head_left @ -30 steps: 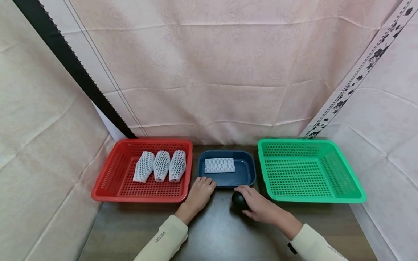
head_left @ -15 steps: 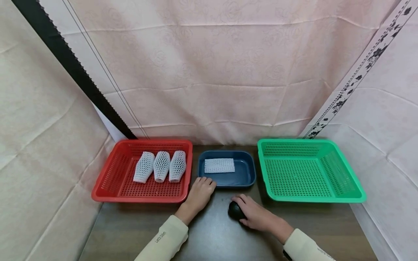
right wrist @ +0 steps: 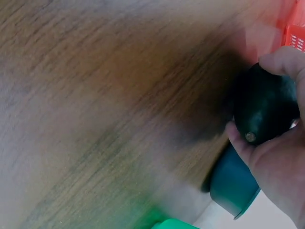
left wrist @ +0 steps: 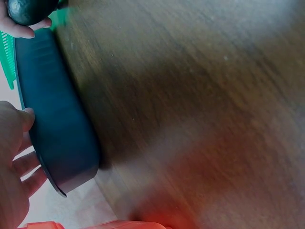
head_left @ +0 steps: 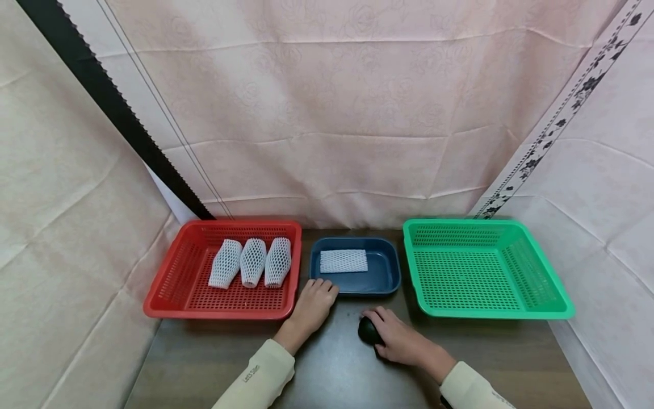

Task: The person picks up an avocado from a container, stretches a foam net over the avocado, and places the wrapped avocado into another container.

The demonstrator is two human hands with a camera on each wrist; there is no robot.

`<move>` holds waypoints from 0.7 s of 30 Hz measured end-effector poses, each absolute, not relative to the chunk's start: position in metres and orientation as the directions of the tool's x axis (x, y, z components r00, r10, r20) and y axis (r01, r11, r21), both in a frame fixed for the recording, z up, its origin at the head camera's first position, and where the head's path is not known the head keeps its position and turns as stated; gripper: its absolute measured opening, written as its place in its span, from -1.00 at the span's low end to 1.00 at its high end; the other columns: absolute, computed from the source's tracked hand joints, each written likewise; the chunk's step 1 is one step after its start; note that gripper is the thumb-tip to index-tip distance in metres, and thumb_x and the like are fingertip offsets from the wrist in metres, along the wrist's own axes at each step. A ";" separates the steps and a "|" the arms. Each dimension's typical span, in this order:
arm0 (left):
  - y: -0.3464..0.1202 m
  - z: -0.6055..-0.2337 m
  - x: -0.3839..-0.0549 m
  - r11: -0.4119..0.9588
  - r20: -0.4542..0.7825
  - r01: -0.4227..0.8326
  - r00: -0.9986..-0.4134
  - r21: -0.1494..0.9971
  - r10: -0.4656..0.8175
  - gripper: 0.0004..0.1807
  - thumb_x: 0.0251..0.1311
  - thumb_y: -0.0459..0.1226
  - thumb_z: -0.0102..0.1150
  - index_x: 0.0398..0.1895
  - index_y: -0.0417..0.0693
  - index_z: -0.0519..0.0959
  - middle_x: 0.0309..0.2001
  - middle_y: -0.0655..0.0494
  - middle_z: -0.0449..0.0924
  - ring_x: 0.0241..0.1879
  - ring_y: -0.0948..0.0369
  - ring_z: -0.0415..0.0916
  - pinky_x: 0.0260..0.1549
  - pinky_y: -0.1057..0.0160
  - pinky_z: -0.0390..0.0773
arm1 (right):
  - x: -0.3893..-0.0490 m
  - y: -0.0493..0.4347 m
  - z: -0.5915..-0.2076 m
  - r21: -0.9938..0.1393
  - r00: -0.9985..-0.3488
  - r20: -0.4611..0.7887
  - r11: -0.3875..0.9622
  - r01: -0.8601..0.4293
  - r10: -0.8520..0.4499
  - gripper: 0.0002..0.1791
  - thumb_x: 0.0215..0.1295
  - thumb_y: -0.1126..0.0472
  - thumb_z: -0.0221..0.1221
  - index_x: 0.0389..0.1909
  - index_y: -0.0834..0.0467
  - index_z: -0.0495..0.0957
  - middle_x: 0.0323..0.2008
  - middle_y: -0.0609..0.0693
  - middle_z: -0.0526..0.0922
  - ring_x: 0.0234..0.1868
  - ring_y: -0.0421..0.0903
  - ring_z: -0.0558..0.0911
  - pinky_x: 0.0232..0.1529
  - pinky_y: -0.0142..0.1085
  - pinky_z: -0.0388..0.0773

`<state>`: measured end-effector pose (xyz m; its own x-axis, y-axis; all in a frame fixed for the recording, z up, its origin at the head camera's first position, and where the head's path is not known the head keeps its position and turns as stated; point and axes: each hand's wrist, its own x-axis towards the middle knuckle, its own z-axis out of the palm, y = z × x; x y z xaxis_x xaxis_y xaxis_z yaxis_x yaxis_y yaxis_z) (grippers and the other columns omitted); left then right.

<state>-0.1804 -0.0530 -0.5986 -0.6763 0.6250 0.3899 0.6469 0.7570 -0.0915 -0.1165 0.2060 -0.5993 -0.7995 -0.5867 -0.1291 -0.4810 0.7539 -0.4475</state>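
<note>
My right hand [head_left: 401, 339] grips a dark green avocado [head_left: 369, 331] in front of the blue tray, thumb on one side and fingers on the other. Its stem end faces the camera in the right wrist view, where the palm covers part of the avocado [right wrist: 262, 107]. At the tray's near left corner, my left hand [head_left: 313, 304] holds the rim of the blue tray [head_left: 384, 271]; in the left wrist view the thumb lies at the rim with several fingers beyond it. A flat white foam net sleeve [head_left: 343, 261] lies inside the tray.
To the left stands a red basket [head_left: 214, 313] with three white foam net sleeves [head_left: 252, 262] side by side. On the right is a green basket [head_left: 462, 278]. Pale cloth [head_left: 347, 125] hangs behind and along both sides of the wooden table [head_left: 327, 369].
My right hand and the avocado have moved toward me and slightly left, away from the tray, then stayed nearly still over the last half second. The left hand stays at the tray.
</note>
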 end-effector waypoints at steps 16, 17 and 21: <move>-0.053 -0.595 -0.179 0.762 0.363 0.640 -0.691 -0.094 0.625 -0.87 0.39 -0.35 0.20 -0.16 0.01 0.71 -0.24 0.09 0.69 -0.21 0.13 0.60 -0.25 0.19 0.53 | -0.119 0.206 -0.604 -0.431 -0.826 -0.124 0.779 -0.455 -0.550 -0.05 0.21 0.09 0.48 0.54 0.10 0.19 0.38 0.12 0.38 0.35 0.08 0.46 0.23 0.01 0.57; -0.053 -0.596 -0.179 0.763 0.364 0.639 -0.691 -0.097 0.625 -0.88 0.38 -0.35 0.21 -0.16 0.01 0.71 -0.24 0.09 0.69 -0.21 0.14 0.60 -0.25 0.19 0.53 | -0.119 0.206 -0.604 -0.434 -0.825 -0.125 0.778 -0.454 -0.551 -0.04 0.21 0.08 0.48 0.54 0.10 0.18 0.39 0.12 0.38 0.36 0.08 0.46 0.23 0.01 0.56; -0.053 -0.599 -0.180 0.763 0.376 0.639 -0.687 -0.095 0.622 -0.90 0.35 -0.34 0.25 -0.18 0.02 0.70 -0.26 0.09 0.68 -0.23 0.14 0.59 -0.26 0.19 0.53 | -0.118 0.207 -0.602 -0.439 -0.829 -0.137 0.783 -0.440 -0.542 -0.01 0.19 0.02 0.49 0.55 0.11 0.17 0.41 0.14 0.36 0.37 0.10 0.44 0.25 0.03 0.55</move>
<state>-0.1802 -0.0529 -0.5986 -0.6866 0.6222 0.3760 0.6393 0.7630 -0.0952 -0.1184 0.2073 -0.6019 -0.8288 -0.5425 -0.1372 -0.4400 0.7832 -0.4393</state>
